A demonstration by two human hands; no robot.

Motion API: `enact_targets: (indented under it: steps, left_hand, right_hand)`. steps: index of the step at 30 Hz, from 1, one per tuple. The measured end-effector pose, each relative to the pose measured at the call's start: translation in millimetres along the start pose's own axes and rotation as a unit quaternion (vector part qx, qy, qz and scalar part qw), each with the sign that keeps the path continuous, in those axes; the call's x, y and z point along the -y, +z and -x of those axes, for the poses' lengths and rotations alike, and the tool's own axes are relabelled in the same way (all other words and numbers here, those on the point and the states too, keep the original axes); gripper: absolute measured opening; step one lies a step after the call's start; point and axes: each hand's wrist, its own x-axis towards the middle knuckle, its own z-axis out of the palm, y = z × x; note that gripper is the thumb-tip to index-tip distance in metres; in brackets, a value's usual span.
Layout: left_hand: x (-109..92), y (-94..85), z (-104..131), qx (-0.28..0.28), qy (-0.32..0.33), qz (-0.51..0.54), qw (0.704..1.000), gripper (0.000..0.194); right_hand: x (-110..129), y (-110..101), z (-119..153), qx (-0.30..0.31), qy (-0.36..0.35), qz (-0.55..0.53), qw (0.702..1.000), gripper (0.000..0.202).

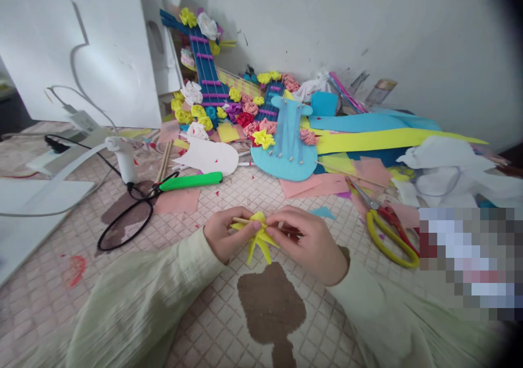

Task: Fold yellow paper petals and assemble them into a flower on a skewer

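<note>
Between my two hands, just above the quilted cloth, is a yellow paper flower (259,242) with pointed petals spreading downward. My left hand (229,233) pinches its left side, thumb on the paper, and a thin wooden stick (237,219) shows along those fingers. From the right, my right hand (308,240) closes its fingertips on the flower's other edge. Another thin stick end shows under the right fingers; I cannot tell whether it is the same stick. Beyond the hands lies a light blue paper guitar body (265,163) with a yellow flower (263,139) on it.
A white glue gun (122,161) with a black cable stands at left, near a green-handled tool (192,180). Yellow-and-red scissors (384,229) lie at right. Dark blue paper guitars (208,68) with crepe flowers lean at the back wall. Blue and yellow strips (392,140) and white paper (449,166) are back right.
</note>
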Motion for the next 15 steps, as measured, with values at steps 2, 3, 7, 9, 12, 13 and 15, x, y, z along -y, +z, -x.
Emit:
enact_targets:
  steps: [2,3,7,9,12,13,15]
  left_hand:
    - [1.0,0.0,0.6,0.004,0.006,-0.007,1.000,0.024]
    - [1.6,0.2,0.9,0.006,0.006,-0.010,1.000,0.024]
    - [3.2,-0.8,0.5,-0.001,0.014,-0.026,1.000,0.025]
    - [2.5,-4.2,-1.6,-0.020,0.042,-0.046,0.998,0.026]
    - [-1.7,-12.5,-4.3,-0.085,0.104,-0.088,0.987,0.031]
    - [-3.7,-15.8,-3.6,-0.116,0.121,-0.102,0.981,0.031]
    - [-7.1,-23.9,1.8,-0.189,0.146,-0.128,0.963,0.030]
  right_hand:
    - [-0.8,0.1,-0.2,0.000,0.002,-0.003,1.000,0.008]
    - [-1.4,0.4,-0.3,0.000,0.001,-0.004,1.000,0.008]
    - [-4.9,1.9,-1.2,-0.001,0.009,-0.007,1.000,0.007]
    - [-6.5,2.3,-2.2,0.000,0.023,-0.011,1.000,0.006]
    - [-8.1,1.4,-3.7,0.004,0.042,-0.010,0.999,0.006]
    - [-8.4,0.8,-4.0,0.003,0.047,-0.008,0.999,0.005]
    - [-9.3,-0.5,-4.5,0.000,0.053,-0.007,0.999,0.005]
